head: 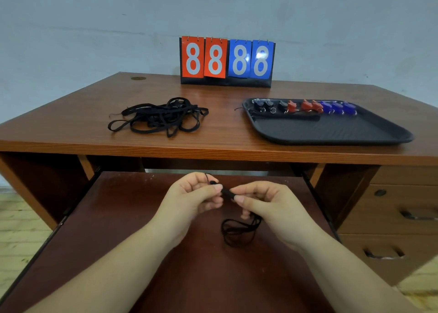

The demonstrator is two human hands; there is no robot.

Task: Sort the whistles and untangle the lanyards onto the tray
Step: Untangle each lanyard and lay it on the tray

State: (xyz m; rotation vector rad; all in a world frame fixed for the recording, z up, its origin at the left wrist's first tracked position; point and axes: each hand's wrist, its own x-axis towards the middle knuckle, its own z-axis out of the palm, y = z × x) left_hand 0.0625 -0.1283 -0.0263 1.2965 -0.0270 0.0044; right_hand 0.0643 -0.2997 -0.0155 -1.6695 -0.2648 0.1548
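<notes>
While your left hand (pixel 196 195) and right hand (pixel 263 202) pinched one black lanyard (pixel 238 229) at lower centre, the tangled lanyards (pixel 158 117) lay mid-counter, whistles (pixel 305 106) lined the tray (pixel 331 132) at right.

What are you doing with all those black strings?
A person is untangling lanyards. Both hands, left and right, pinch the end of one black lanyard over the pull-out shelf; the rest of it hangs in a loose bundle below. On the desk a tangled pile of lanyards still waits. On the tray, the whistles are lined up by colour: black, red, blue, with one straightened lanyard lying in front of them.
</notes>
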